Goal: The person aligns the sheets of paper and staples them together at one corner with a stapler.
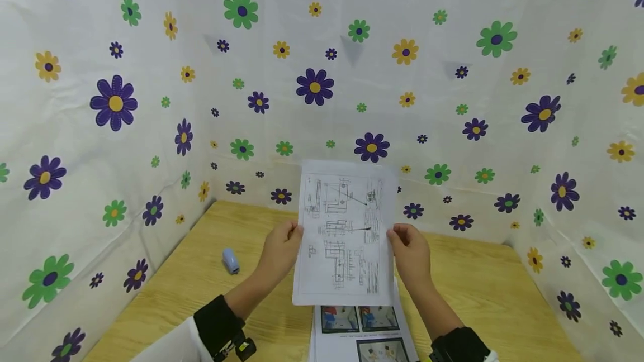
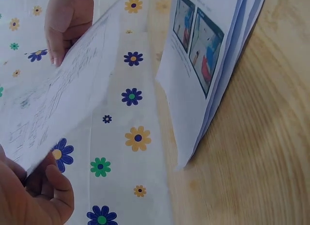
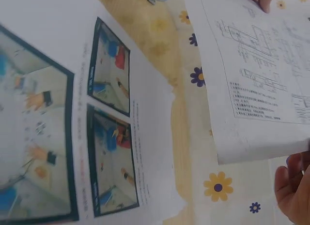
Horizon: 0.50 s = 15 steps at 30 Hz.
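Note:
A white sheet of paper [image 1: 345,233] printed with line drawings is held up above the table, its printed side toward the head camera. My left hand [image 1: 283,247] pinches its left edge between thumb and curled fingers. On the opposite edge, my right hand [image 1: 411,256] grips it the same way. Below the sheet lies a stack of papers [image 1: 364,333], its top page showing several colour photos. In the left wrist view the stack's page edges [image 2: 213,113] fan slightly apart. The raised sheet [image 3: 256,75] hangs clear of the stack in the right wrist view.
A small light-blue object [image 1: 231,261] lies on the wooden table [image 1: 201,289], left of my left hand. White cloth with printed flowers [image 1: 322,122] hangs behind the table and along both sides. Dark bands with gear sit on both wrists.

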Each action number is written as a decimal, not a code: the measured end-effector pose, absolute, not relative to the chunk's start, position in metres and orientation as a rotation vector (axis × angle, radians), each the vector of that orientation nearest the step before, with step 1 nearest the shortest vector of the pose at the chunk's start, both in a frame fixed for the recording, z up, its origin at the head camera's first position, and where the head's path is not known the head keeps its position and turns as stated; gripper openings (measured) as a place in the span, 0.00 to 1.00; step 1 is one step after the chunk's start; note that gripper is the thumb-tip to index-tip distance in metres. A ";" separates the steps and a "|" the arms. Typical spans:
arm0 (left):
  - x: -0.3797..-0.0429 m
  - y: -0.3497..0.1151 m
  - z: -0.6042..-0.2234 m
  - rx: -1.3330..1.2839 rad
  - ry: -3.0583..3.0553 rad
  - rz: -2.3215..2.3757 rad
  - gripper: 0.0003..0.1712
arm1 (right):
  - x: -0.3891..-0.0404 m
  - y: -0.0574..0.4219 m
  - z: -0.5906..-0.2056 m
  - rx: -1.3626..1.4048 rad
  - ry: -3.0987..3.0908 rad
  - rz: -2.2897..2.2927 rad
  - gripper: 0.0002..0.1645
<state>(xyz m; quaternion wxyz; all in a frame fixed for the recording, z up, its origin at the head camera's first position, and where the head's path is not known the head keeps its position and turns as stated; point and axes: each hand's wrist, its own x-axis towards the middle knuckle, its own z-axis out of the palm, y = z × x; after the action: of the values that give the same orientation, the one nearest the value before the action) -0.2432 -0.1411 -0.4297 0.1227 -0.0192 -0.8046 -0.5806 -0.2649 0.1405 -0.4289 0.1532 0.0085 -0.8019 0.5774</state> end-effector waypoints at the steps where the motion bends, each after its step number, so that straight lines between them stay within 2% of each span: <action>1: -0.241 -0.141 -0.432 -0.065 -2.369 -1.699 0.16 | -0.262 0.145 -0.431 0.020 -2.321 1.660 0.14; 7: -0.230 -0.138 -0.440 -0.143 -2.508 -1.729 0.12 | -0.246 0.164 -0.439 -0.032 -2.452 1.655 0.13; 15: -0.217 -0.135 -0.455 -0.260 -2.706 -1.725 0.13 | -0.227 0.184 -0.450 -0.103 -2.603 1.652 0.13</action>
<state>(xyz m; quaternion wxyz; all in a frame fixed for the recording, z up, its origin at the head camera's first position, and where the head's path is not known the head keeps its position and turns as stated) -0.2173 -0.1346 -0.4547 -0.0390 -0.0806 -0.8398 -0.5355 -0.2268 0.1840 -0.4497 0.0287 -0.0334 -0.8435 0.5353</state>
